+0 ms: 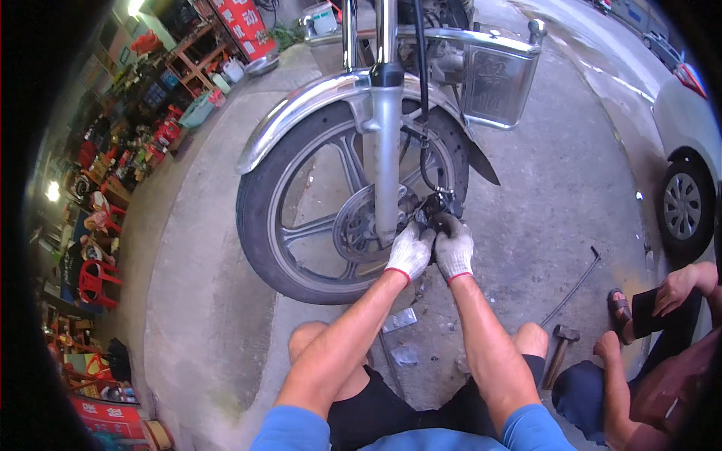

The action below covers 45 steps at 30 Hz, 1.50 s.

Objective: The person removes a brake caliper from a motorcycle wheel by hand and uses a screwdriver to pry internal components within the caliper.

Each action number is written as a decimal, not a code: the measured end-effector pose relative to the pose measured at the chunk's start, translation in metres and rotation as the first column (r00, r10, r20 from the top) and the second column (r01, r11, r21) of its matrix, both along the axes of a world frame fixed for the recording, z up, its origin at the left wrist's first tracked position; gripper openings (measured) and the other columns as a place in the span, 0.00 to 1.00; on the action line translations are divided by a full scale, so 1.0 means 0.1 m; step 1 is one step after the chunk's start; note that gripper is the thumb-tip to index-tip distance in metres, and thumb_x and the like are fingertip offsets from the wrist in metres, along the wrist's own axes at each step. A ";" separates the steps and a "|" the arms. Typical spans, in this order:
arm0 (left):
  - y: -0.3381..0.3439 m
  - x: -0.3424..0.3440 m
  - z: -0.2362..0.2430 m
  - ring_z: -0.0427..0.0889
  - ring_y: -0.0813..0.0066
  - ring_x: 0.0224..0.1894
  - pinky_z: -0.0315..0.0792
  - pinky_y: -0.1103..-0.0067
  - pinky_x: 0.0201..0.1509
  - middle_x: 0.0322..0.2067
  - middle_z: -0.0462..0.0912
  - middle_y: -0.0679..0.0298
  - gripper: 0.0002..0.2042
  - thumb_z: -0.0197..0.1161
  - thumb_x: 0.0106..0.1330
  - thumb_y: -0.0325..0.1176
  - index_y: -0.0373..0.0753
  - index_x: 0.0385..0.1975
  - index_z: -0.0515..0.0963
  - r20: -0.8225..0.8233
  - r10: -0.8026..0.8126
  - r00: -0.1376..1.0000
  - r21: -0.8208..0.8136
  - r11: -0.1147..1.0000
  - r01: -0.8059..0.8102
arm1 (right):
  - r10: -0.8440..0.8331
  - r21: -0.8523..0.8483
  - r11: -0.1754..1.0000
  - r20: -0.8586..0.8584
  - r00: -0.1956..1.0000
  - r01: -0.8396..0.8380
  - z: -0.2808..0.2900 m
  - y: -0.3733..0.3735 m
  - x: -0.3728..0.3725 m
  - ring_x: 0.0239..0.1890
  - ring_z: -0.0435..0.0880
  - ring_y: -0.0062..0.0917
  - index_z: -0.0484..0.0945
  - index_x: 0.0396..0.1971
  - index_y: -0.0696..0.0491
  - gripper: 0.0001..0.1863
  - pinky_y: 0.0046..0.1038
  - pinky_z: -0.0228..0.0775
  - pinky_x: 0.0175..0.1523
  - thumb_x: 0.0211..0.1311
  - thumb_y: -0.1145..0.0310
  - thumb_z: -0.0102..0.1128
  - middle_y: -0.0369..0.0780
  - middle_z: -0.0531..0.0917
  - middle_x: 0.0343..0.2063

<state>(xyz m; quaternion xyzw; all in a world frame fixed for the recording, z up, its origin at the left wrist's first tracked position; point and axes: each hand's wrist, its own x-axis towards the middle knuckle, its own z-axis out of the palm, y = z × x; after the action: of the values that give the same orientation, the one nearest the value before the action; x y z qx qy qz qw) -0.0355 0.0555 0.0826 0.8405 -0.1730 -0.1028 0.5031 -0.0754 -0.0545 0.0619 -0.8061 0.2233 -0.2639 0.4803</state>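
Note:
A motorcycle front wheel [263,240] with spokes, a brake disc [344,224] and a silver fork leg [387,150] stands before me. Both my hands wear white knit gloves with red cuffs and dark, soiled fingers. My left hand [414,248] is just right of the fork's lower end, its fingers closed on a dark brake caliper [432,207] beside the disc. My right hand [453,246] grips the caliper from the right, close against my left. A black hose [424,161] runs down to the caliper. The fingertips are partly hidden.
A hammer [560,346], long metal bar [568,293] and small packets [399,321] lie on the concrete. A seated person [669,376] is at lower right, before a parked car [669,113]. A cluttered shop with red chairs [98,282] lines the left.

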 end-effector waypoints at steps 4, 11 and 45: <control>0.07 0.00 0.16 0.77 0.39 0.52 0.72 0.61 0.53 0.44 0.80 0.36 0.18 0.56 0.68 0.40 0.29 0.46 0.74 -0.013 0.061 0.998 0.110 0.992 -0.059 | 0.020 0.070 0.997 0.047 0.999 -0.023 -0.04 0.08 0.08 0.44 0.83 0.45 0.85 0.39 0.52 0.17 0.40 0.74 0.52 0.49 0.78 0.52 0.50 0.85 0.37; 0.10 0.07 0.18 0.77 0.41 0.54 0.71 0.62 0.56 0.47 0.80 0.39 0.18 0.56 0.67 0.38 0.30 0.49 0.75 -0.023 0.035 0.999 0.100 0.994 -0.033 | 0.053 0.124 0.990 0.109 0.993 -0.066 -0.11 0.09 0.09 0.45 0.84 0.40 0.85 0.44 0.54 0.19 0.35 0.73 0.54 0.54 0.79 0.52 0.49 0.85 0.39; 0.11 0.10 0.20 0.78 0.76 0.20 0.72 0.77 0.20 0.26 0.80 0.61 0.09 0.56 0.70 0.33 0.34 0.42 0.78 -0.438 -0.060 0.897 -0.342 0.934 -0.105 | 0.097 0.201 0.967 0.273 0.957 -0.156 0.04 0.12 -0.15 0.48 0.82 0.32 0.80 0.50 0.58 0.21 0.31 0.73 0.57 0.53 0.79 0.61 0.44 0.82 0.44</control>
<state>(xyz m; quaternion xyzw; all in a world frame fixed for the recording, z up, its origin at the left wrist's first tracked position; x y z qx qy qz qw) -0.0258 0.0667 0.1028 0.6915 -0.0604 -0.2513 0.6745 -0.0902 -0.0429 0.0658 -0.7188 0.1337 -0.3097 0.6079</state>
